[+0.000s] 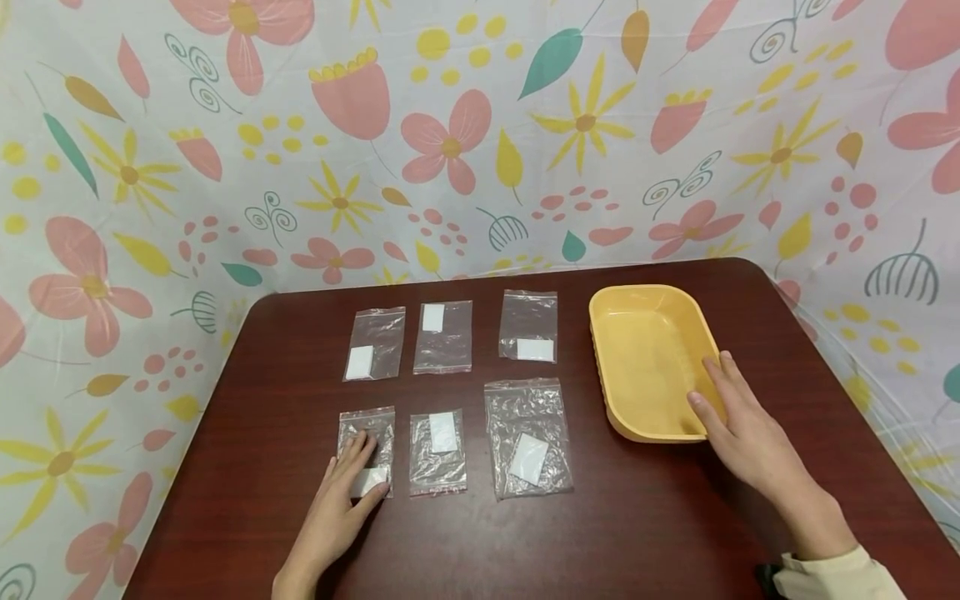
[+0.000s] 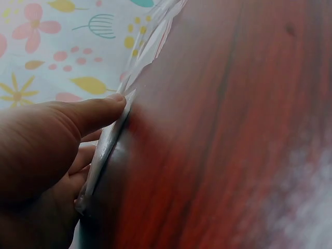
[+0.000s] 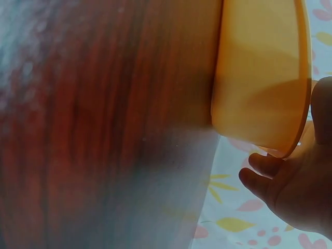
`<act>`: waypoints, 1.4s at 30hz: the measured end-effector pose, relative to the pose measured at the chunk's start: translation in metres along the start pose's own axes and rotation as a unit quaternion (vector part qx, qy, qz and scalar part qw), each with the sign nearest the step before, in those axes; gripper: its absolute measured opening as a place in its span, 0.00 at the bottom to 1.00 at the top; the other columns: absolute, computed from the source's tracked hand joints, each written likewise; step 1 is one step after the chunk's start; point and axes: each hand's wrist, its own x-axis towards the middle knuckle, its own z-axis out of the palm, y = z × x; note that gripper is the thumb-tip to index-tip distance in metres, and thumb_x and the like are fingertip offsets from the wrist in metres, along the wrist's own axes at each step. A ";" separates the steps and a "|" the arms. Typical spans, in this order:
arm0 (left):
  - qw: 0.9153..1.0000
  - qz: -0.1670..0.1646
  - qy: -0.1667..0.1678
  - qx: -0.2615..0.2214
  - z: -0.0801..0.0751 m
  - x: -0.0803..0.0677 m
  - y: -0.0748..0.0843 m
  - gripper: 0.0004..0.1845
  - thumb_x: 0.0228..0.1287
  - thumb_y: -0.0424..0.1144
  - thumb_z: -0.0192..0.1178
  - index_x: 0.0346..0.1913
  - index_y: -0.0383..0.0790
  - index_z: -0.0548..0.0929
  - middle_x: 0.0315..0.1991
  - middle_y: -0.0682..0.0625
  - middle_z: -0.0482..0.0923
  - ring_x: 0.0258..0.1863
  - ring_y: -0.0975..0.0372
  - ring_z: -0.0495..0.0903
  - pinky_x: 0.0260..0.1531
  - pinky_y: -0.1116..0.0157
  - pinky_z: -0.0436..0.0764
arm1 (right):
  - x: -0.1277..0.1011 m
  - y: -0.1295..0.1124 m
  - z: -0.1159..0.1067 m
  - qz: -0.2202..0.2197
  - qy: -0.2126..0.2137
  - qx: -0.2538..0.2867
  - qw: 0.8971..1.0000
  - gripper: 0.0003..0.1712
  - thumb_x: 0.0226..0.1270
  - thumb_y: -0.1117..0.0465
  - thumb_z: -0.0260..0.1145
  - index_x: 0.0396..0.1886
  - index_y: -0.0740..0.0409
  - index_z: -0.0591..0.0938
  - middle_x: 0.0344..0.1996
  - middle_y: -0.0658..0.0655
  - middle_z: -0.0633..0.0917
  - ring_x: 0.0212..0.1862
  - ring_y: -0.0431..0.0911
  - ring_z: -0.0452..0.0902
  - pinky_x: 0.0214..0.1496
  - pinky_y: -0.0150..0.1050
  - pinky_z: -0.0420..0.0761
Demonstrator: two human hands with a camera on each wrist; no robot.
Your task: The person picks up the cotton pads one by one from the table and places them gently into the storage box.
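My left hand (image 1: 335, 504) rests over the front-left clear zip bag (image 1: 375, 423), fingers spread on the plastic. Its thumb touches the bag's edge beside a white label (image 1: 369, 481); the left wrist view shows the thumb along the thin bag (image 2: 106, 140). On the other side, my right hand (image 1: 750, 433) lies at the near right corner of a yellow plastic tray (image 1: 622, 412). Thumb and fingertips reach over the rim in the head view. From the right wrist, fingers (image 3: 262, 174) show beside the tray's end.
Several more clear zip bags with white labels lie in two rows, including a large one (image 1: 553, 400) at the front and another (image 1: 528, 312) at the back. They lie on a dark wood table (image 1: 480, 550). A flowered cloth (image 1: 450, 208) hangs behind and around it.
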 end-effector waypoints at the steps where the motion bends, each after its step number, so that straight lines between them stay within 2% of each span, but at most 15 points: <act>1: 1.000 -0.001 -0.002 0.002 0.000 0.000 0.000 0.38 0.67 0.45 0.68 0.75 0.39 0.66 0.77 0.42 0.56 0.78 0.48 0.51 0.75 0.47 0.43 | 0.000 0.000 0.000 0.001 -0.001 -0.001 1.000 0.39 0.83 0.48 0.50 0.82 0.59 0.49 0.81 0.60 0.38 0.77 0.68 0.43 0.60 0.77 0.56; 11: 1.000 -0.008 -0.014 0.002 -0.001 -0.001 -0.001 0.36 0.68 0.46 0.66 0.75 0.39 0.67 0.78 0.43 0.55 0.78 0.48 0.49 0.75 0.47 0.43 | 0.000 0.001 0.000 -0.003 -0.001 -0.007 1.000 0.39 0.83 0.49 0.50 0.82 0.60 0.48 0.81 0.61 0.38 0.77 0.68 0.43 0.61 0.77 0.56; 21: 1.000 0.003 -0.004 0.007 -0.001 -0.001 -0.001 0.32 0.68 0.39 0.66 0.72 0.36 0.70 0.76 0.45 0.59 0.77 0.48 0.52 0.74 0.44 0.49 | 0.000 0.003 0.000 -0.008 -0.002 0.002 1.000 0.40 0.83 0.49 0.50 0.82 0.61 0.47 0.81 0.60 0.37 0.78 0.67 0.41 0.63 0.76 0.54; 26: 1.000 0.012 0.013 0.001 0.001 -0.001 -0.001 0.28 0.68 0.37 0.66 0.69 0.36 0.75 0.74 0.45 0.63 0.75 0.48 0.57 0.72 0.43 0.52 | 0.000 0.004 0.001 -0.009 -0.003 0.004 1.000 0.39 0.83 0.49 0.50 0.82 0.61 0.47 0.81 0.60 0.37 0.78 0.67 0.41 0.62 0.77 0.54; 35: 0.996 0.043 0.071 -0.018 0.003 -0.001 -0.001 0.18 0.67 0.31 0.65 0.59 0.35 0.84 0.66 0.43 0.74 0.71 0.46 0.66 0.69 0.48 0.58 | -0.001 0.005 0.001 -0.007 -0.009 0.003 1.000 0.40 0.83 0.49 0.49 0.81 0.62 0.47 0.81 0.60 0.36 0.77 0.68 0.42 0.60 0.77 0.56; 42: 0.995 0.048 0.085 -0.026 0.005 -0.002 -0.001 0.16 0.67 0.31 0.65 0.57 0.35 0.85 0.64 0.44 0.76 0.70 0.46 0.67 0.70 0.54 0.57 | -0.001 0.005 0.001 -0.010 -0.007 0.013 1.000 0.40 0.83 0.49 0.50 0.81 0.64 0.46 0.80 0.60 0.35 0.78 0.66 0.39 0.63 0.77 0.53</act>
